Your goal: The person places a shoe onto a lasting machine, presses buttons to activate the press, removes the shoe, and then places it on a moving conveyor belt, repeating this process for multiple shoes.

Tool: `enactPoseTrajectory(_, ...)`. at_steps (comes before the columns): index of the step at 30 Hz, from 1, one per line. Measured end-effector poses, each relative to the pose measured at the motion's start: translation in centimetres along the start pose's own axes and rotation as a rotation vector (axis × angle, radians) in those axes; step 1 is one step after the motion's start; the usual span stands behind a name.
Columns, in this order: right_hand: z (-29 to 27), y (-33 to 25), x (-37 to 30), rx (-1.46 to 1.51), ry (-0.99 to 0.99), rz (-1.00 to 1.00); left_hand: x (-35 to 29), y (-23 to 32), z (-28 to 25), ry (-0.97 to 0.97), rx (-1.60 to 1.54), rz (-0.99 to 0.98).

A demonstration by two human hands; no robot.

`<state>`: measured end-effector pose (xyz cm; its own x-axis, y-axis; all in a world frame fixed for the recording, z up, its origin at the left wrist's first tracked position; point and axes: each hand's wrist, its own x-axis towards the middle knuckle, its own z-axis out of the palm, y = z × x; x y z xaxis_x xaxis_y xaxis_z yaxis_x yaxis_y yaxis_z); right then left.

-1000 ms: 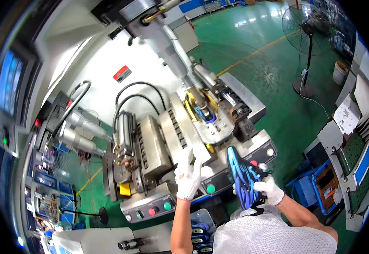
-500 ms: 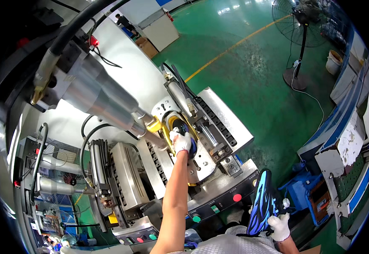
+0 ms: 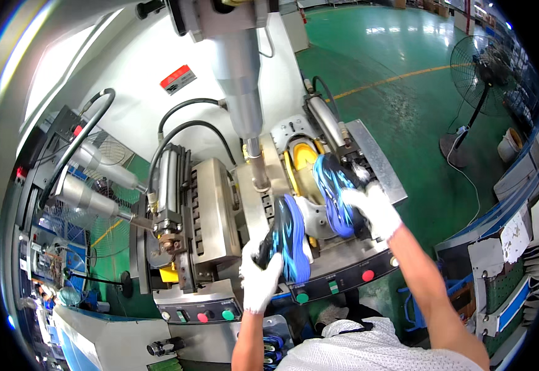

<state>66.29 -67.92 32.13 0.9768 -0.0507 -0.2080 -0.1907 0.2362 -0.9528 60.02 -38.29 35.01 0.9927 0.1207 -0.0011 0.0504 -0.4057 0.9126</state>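
In white gloves, both hands hold a sports shoe each over the front of a metal press. My left hand (image 3: 260,278) is closed around the ankle part of one shoe (image 3: 294,238), black and light blue with a violet-blue sole turned to the right. Farther right, my right hand (image 3: 373,209) grips a second, matching shoe (image 3: 334,191), tilted above the press bed. Behind that shoe, the yellow-padded mould (image 3: 304,154) shows an uncovered cavity. A steel cylinder (image 3: 244,93) hangs down to the left of the mould.
Along the front edge runs a control panel with a green button (image 3: 302,298) and a red button (image 3: 367,276). A second press station (image 3: 210,210) with black hoses stands at left. At right are a floor fan (image 3: 482,80), a bucket (image 3: 510,145) and a blue-edged rack (image 3: 510,297).
My left hand has drawn its shoe out of the mould and back toward me. My right hand has lifted its shoe from my lap to above the press. The view has turned left.
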Motion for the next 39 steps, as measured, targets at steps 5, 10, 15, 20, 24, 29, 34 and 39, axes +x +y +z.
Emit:
enactPoseTrajectory(5,3.7,7.5,21.1,-1.232,0.221,-0.177,-15.1,-5.2,-8.1,0.09,0.116,-0.303)
enactPoseTrajectory(10,6.3,12.8,23.4,-1.2,0.337,-0.183,-38.1,-15.6,-13.5,0.583,0.48,-0.773)
enactPoseTrajectory(15,2.6,11.2,25.4,-1.361,0.219,-0.125,-47.2,-26.0,-13.5,1.013,0.502,-0.974)
enactPoseTrajectory(20,7.2,9.3,17.9,-1.177,-0.002,-0.316,-50.7,-36.6,-9.1,1.101,0.148,-1.429)
enactPoseTrajectory(24,15.4,12.6,-3.7,-0.938,-0.187,-0.741,-48.9,-37.1,-3.9,1.482,0.04,-1.182)
enactPoseTrajectory(29,13.6,27.7,-11.3,-1.976,-0.534,-0.988,-49.4,-37.9,-3.6,1.283,-0.021,-1.338)
enactPoseTrajectory(34,18.3,25.9,-15.2,-1.613,-0.732,-0.891,-54.1,-35.4,-8.3,0.933,-0.375,-1.572)
enactPoseTrajectory(39,31.5,29.8,-33.3,-0.801,-1.5,-0.492,-60.7,-35.8,-9.5,1.419,-0.866,-1.021)
